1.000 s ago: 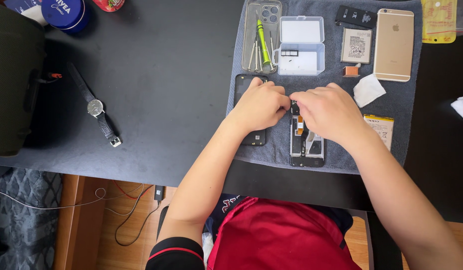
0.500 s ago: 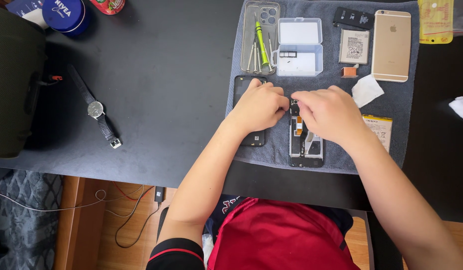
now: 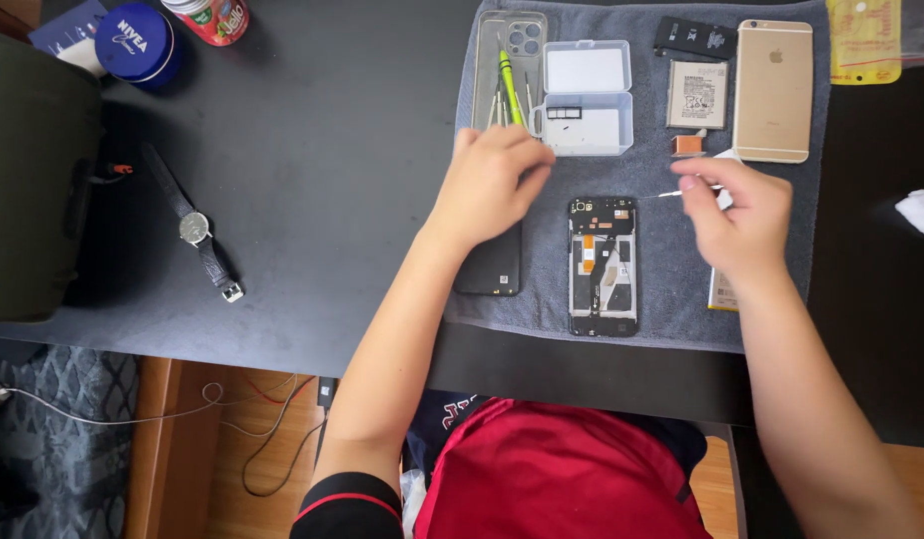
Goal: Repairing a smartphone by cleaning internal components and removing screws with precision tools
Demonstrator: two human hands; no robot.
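At nine o'clock from the work, a wristwatch (image 3: 204, 238) with a round metal case and dark strap lies flat on the matte dark table (image 3: 312, 150), with a round blue tin (image 3: 134, 42) up at eleven o'clock. The grey towel (image 3: 671, 250), soft and nubby, serves as the work mat. On its left part the left hand (image 3: 492, 182) rests with fingers curled loosely over the upper end of a smooth black back cover (image 3: 492, 268), touching it rather than clamping it; whether a small part sits under the fingertips cannot be told. At twelve o'clock from that hand lie a clear phone case (image 3: 512, 50) holding thin tools, among them a green-handled screwdriver (image 3: 510, 85), and an open clear plastic parts box (image 3: 586, 96). The opened phone (image 3: 603, 266) lies in the middle of the towel, apart from both hands, cover off, its rectangular frame showing an empty battery bay, orange flex strips and dark boards, so the dismantling looks well along: cover removed and battery apparently out, the inner boards seemingly in place. At one o'clock from it the right hand (image 3: 736, 210) pinches a thin, pale, needle-like tool (image 3: 681, 192) between thumb and forefinger, fingertips closed on it, its tip pointing toward nine o'clock. Farther toward one o'clock sit a small copper-coloured piece (image 3: 687, 145), a flat grey battery (image 3: 697, 95), and a gold phone (image 3: 772, 90) face down, smooth and metallic.
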